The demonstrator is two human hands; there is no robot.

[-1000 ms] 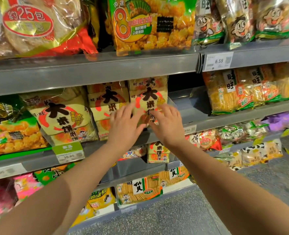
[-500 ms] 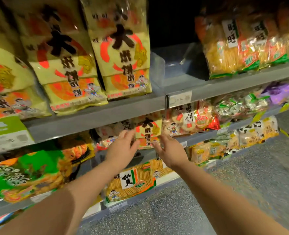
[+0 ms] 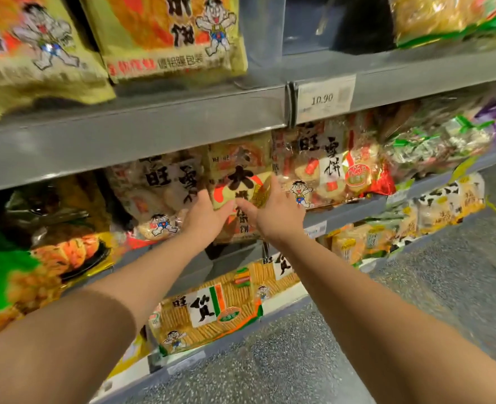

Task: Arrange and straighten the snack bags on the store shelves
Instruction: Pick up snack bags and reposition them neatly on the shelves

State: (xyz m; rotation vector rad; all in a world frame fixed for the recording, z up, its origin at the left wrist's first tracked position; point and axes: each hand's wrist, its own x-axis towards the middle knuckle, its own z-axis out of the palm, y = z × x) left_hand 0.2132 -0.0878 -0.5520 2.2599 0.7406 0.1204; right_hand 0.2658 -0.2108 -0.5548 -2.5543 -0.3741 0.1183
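Yellow bag upright on middle shelf, wedged between two clear bags, dead centre of view. Left hand at its 8 o'clock, right hand at 4 o'clock; both open, palms flanking lower edges, nothing clenched. Judged light, crinkly, slick film, brittle crackers inside. Hold side seams gently, don't squeeze middle.

The white price tag on the grey shelf edge reads "10.90". The clear snack bag under it shows "旺" and "25" in a red circle.
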